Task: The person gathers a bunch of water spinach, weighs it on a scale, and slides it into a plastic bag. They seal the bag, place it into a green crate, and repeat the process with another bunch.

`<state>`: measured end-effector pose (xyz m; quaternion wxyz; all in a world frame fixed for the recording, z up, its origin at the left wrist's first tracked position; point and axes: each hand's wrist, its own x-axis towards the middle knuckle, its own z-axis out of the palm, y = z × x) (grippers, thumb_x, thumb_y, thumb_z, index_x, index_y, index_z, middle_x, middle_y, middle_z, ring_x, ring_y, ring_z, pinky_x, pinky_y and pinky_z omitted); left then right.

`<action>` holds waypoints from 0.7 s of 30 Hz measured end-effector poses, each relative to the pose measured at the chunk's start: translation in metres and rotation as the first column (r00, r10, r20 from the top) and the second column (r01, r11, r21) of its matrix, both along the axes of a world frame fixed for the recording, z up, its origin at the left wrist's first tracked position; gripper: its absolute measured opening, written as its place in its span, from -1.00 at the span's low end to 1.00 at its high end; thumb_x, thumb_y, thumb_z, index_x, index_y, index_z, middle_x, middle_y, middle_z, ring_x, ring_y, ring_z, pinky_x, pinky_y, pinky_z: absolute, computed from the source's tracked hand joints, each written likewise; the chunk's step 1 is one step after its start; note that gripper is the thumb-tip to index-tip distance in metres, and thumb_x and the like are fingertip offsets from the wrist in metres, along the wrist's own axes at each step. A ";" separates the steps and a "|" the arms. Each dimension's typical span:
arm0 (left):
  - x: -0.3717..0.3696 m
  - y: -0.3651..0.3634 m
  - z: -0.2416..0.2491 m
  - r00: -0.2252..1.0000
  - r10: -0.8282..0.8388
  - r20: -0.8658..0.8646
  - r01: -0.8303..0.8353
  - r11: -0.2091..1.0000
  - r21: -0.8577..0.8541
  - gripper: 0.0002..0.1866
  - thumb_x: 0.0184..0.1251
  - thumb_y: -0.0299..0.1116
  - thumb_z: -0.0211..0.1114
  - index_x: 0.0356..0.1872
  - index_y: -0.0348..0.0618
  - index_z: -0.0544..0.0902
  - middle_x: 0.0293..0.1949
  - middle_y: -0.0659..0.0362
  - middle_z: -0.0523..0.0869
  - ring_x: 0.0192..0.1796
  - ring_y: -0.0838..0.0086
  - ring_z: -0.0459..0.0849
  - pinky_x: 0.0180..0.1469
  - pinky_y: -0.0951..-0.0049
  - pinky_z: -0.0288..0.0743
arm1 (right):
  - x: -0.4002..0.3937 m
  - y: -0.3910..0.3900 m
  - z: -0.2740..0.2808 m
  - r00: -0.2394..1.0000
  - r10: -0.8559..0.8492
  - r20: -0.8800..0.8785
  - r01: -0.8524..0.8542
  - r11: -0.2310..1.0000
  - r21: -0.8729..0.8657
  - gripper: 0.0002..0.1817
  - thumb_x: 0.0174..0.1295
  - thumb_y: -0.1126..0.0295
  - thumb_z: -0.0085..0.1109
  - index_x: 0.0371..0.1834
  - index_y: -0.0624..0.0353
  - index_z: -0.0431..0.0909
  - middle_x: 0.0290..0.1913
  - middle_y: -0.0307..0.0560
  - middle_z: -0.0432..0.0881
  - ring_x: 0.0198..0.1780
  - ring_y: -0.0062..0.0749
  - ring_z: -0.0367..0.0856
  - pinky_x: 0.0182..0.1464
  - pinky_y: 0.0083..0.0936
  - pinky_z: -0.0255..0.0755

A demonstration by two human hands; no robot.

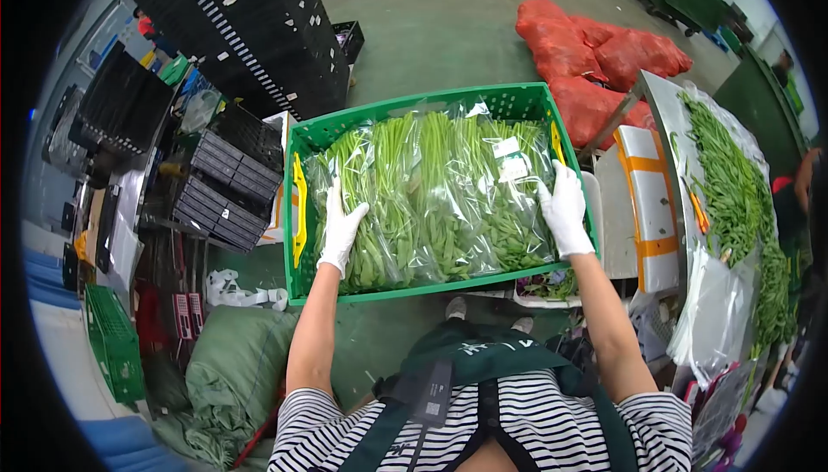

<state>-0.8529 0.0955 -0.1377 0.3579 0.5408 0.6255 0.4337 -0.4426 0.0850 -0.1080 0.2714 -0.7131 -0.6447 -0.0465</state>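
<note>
A green plastic crate (431, 289) with yellow side handles lies in front of me. Several clear bags of leafy green vegetables (431, 196) fill it side by side, stems toward the far rim. One bag near the right carries white labels (511, 159). My left hand (342, 226), in a white glove, rests on the leftmost bag with thumb and fingers apart. On the opposite side my right hand (565, 213), also gloved, lies against the rightmost bag beside the crate's wall. Its thumb and fingers are spread. What supports the crate is mostly hidden.
Tall black crate stacks (237, 24) stand at the far left. Red mesh sacks (586, 54) lie ahead on the right. Loose greens and orange-handled scissors (699, 212) are on a metal table at right. A green sack (237, 356) sits at lower left.
</note>
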 end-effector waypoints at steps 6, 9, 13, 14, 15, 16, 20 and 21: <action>0.001 0.000 0.014 0.984 0.033 0.174 -0.036 0.999 0.015 -0.12 0.18 -0.18 0.36 0.46 -0.20 0.08 0.46 -0.07 0.08 0.50 0.23 0.04 0.46 0.35 -0.08 | -0.052 0.017 0.008 0.950 -0.070 -0.303 -0.090 0.870 -0.484 -0.32 0.03 -0.12 0.25 0.09 0.17 0.49 -0.09 0.12 0.65 -0.06 -0.06 0.62 0.02 -0.31 0.44; -0.019 0.005 0.006 0.971 0.118 0.210 -0.121 0.993 0.006 -0.21 0.29 -0.13 0.27 0.43 -0.25 0.13 0.44 -0.01 0.16 0.46 0.27 0.14 0.44 0.37 -0.02 | -0.035 0.019 -0.012 0.838 -0.035 -0.544 -0.217 0.894 -0.392 -0.57 0.06 0.02 0.26 -0.30 0.21 0.62 -0.34 0.03 0.68 -0.28 -0.21 0.62 -0.15 -0.40 0.45; -0.029 0.006 0.000 0.985 0.168 0.048 -0.168 0.986 -0.011 -0.23 0.32 -0.07 0.23 0.42 -0.25 0.16 0.39 -0.06 0.28 0.41 0.22 0.24 0.41 0.36 0.07 | 0.002 0.009 -0.021 0.745 -0.119 -0.657 -0.172 0.917 -0.361 -0.70 0.09 0.18 0.30 -0.46 0.25 0.59 -0.51 -0.10 0.61 -0.46 -0.49 0.50 -0.30 -0.52 0.40; -0.031 0.007 -0.005 0.987 0.137 -0.087 -0.136 0.991 0.019 -0.24 0.33 -0.04 0.21 0.42 -0.25 0.16 0.37 -0.08 0.29 0.41 0.19 0.26 0.40 0.35 0.08 | 0.006 0.010 -0.023 0.759 -0.130 -0.638 -0.157 0.914 -0.373 -0.69 0.09 0.17 0.30 -0.49 0.24 0.58 -0.53 -0.11 0.60 -0.46 -0.49 0.49 -0.30 -0.52 0.39; -0.027 0.005 -0.011 0.946 0.116 -0.302 -0.119 0.993 0.008 -0.23 0.34 0.04 0.16 0.42 -0.23 0.17 0.36 -0.13 0.29 0.41 0.12 0.24 0.41 0.31 0.06 | 0.011 0.013 -0.025 0.816 -0.138 -0.561 -0.176 0.865 -0.469 -0.68 0.09 0.15 0.31 -0.35 0.22 0.58 -0.38 -0.06 0.64 -0.37 -0.40 0.55 -0.23 -0.47 0.43; -0.016 0.003 -0.010 0.965 0.111 -0.236 -0.113 0.994 0.008 -0.21 0.33 0.10 0.13 0.42 -0.21 0.16 0.37 -0.14 0.28 0.42 0.08 0.21 0.42 0.28 0.05 | 0.005 0.010 -0.021 0.817 -0.135 -0.561 -0.180 0.864 -0.470 -0.68 0.09 0.15 0.31 -0.35 0.22 0.58 -0.38 -0.06 0.64 -0.37 -0.40 0.55 -0.23 -0.47 0.43; -0.011 0.005 -0.017 0.978 0.128 -0.164 -0.134 0.991 -0.026 -0.18 0.32 0.09 0.16 0.44 -0.21 0.12 0.40 -0.13 0.24 0.44 0.10 0.19 0.43 0.31 0.03 | -0.038 0.008 0.021 0.988 0.138 0.068 -0.149 0.971 0.189 -0.47 0.03 -0.03 0.34 -0.14 0.18 0.50 -0.27 0.00 0.56 -0.26 -0.09 0.56 -0.16 -0.29 0.44; -0.011 0.005 -0.016 0.983 0.122 -0.135 -0.125 0.992 -0.016 -0.17 0.31 0.09 0.17 0.44 -0.20 0.12 0.40 -0.12 0.23 0.44 0.11 0.19 0.43 0.32 0.03 | -0.053 0.006 0.029 0.985 0.172 -0.007 -0.171 0.982 0.086 -0.48 0.03 -0.07 0.31 -0.21 0.18 0.52 -0.31 0.01 0.58 -0.28 -0.08 0.57 -0.17 -0.28 0.44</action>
